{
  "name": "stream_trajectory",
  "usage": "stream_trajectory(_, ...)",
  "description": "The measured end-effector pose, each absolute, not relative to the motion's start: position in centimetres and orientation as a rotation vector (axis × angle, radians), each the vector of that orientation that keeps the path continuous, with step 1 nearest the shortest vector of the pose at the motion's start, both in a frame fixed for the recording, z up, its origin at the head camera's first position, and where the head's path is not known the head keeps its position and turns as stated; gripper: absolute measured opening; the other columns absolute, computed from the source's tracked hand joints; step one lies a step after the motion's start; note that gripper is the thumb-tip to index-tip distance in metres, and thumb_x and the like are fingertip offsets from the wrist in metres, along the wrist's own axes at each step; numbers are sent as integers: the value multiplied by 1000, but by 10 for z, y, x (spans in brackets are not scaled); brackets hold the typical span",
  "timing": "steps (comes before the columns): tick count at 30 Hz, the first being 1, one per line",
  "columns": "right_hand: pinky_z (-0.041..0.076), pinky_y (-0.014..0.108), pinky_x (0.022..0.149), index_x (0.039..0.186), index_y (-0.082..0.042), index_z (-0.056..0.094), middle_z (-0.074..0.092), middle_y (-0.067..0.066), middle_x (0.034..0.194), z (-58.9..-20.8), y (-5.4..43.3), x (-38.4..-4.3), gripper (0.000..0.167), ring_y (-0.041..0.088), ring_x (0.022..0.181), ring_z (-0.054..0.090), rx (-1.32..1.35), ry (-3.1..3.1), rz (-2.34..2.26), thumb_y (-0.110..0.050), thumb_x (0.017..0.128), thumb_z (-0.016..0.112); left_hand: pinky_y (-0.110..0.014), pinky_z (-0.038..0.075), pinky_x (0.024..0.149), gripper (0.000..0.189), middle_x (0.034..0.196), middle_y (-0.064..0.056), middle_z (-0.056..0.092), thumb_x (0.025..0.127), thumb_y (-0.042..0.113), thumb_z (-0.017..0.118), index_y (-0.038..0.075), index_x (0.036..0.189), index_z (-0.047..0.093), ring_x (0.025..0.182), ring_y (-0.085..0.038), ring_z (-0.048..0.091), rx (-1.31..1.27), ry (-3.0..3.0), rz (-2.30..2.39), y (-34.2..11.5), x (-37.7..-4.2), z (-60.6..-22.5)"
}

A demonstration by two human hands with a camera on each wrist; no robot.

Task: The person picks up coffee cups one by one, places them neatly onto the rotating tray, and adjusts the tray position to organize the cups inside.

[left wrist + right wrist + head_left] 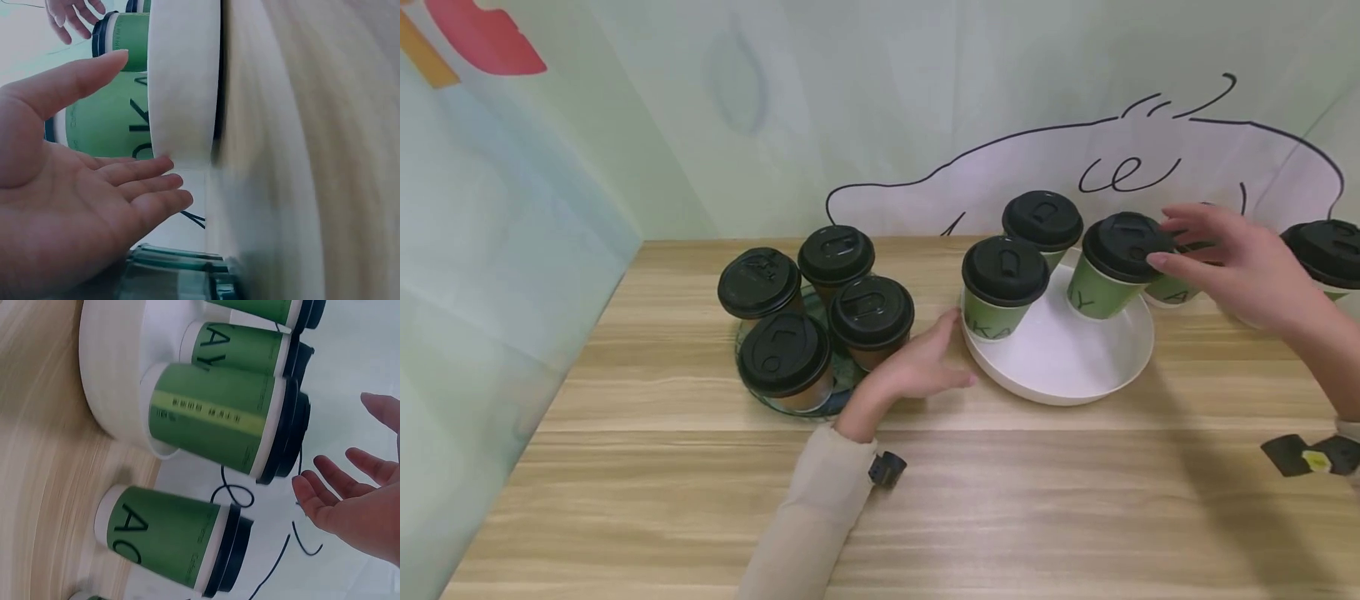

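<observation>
A round white tray [1075,367] holds three green paper cups with black lids: a front-left cup [996,317], a back cup [1051,257] and a right cup [1097,292]. My left hand [925,358] is at the tray's left side, fingers extended and thumb spread; in the left wrist view its fingertips [164,164] are right at the tray wall [184,87]. My right hand [1247,258] hovers beside the right cup's lid, thumb and fingers apart around nothing. In the right wrist view, a gap shows between the fingers and that cup's lid [287,434].
Just right of the tray, a green cup [165,537] stands on the wooden table [1000,500]. Another lidded cup [1330,258] is at the far right. Left of my left hand, a greenish glass tray [842,375] holds several brown lidded cups [808,393]. A wall [850,108] rises behind.
</observation>
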State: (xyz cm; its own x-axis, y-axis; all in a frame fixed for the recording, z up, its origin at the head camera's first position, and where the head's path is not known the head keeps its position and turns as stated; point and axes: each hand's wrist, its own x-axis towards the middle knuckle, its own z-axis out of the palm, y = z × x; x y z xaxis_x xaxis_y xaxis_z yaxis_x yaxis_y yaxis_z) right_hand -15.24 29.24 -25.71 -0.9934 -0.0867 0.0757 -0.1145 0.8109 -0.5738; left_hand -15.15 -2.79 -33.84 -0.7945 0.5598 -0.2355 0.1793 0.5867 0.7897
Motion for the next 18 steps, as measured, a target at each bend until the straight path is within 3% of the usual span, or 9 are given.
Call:
stream_trajectory(1, 39, 52, 86, 143, -11, 31, 40, 22, 134, -257, 294, -153, 64, 44, 110, 43, 150, -2945, 937, -35, 89, 57, -34, 21, 108, 85, 148, -19, 16, 84, 16, 65, -2, 144, 8, 135, -24, 20, 580, 2355, 1094, -28, -151, -338)
stream_trajectory(2, 38, 52, 86, 143, -12, 31, 41, 22, 134, -257, 297, -153, 64, 37, 111, 45, 133, -2939, 938, -35, 89, 57, -34, 22, 108, 85, 148, -19, 17, 84, 16, 65, -2, 145, 8, 134, -25, 21, 572, 2358, 1090, -27, -151, -338)
stream_trajectory(4, 40, 38, 88, 142, -13, 32, 42, 20, 134, -257, 302, -154, 64, 18, 108, 49, 100, -2930, 910, -37, 89, 58, -35, 24, 107, 83, 147, -17, 22, 84, 16, 65, 0, 145, 10, 134, -24, 24, 565, 2360, 1091, -28, -151, -335)
stream_trajectory(6, 37, 23, 81, 142, -14, 34, 42, 20, 133, -258, 309, -156, 63, 0, 98, 47, 83, -2917, 909, -36, 88, 59, -36, 26, 106, 81, 146, -15, 27, 84, 14, 65, 1, 145, 13, 132, -24, 27, 564, 2357, 1098, -28, -150, -333)
stream_trajectory(8, 36, 19, 77, 142, -16, 34, 42, 19, 134, -259, 315, -158, 63, -2, 95, 46, 53, -2923, 879, -38, 88, 58, -38, 28, 105, 78, 144, -15, 32, 84, 14, 65, 2, 144, 16, 131, -25, 30, 573, 2354, 1108, -28, -150, -331)
stream_trajectory(11, 39, 38, 87, 143, -15, 31, 39, 20, 137, -263, 323, -162, 64, 22, 110, 48, 30, -2929, 889, -38, 89, 57, -37, 28, 105, 77, 143, -15, 32, 84, 13, 66, 3, 143, 18, 131, -25, 31, 591, 2353, 1114, -28, -150, -333)
stream_trajectory(13, 37, 51, 90, 144, -17, 29, 37, 20, 139, -266, 327, -164, 65, 40, 115, 40, 2, -2939, 862, -39, 89, 56, -36, 27, 105, 78, 144, -16, 30, 83, 13, 66, 2, 143, 16, 131, -25, 29, 603, 2351, 1120, -28, -151, -335)
stream_trajectory(18, 33, 57, 93, 145, -12, 27, 32, 24, 140, -271, 332, -166, 65, 46, 119, 34, -26, -2941, 833, -37, 91, 53, -34, 26, 106, 82, 145, -17, 28, 83, 13, 66, 2, 144, 13, 132, -25, 28, 608, 2350, 1128, -28, -151, -338)
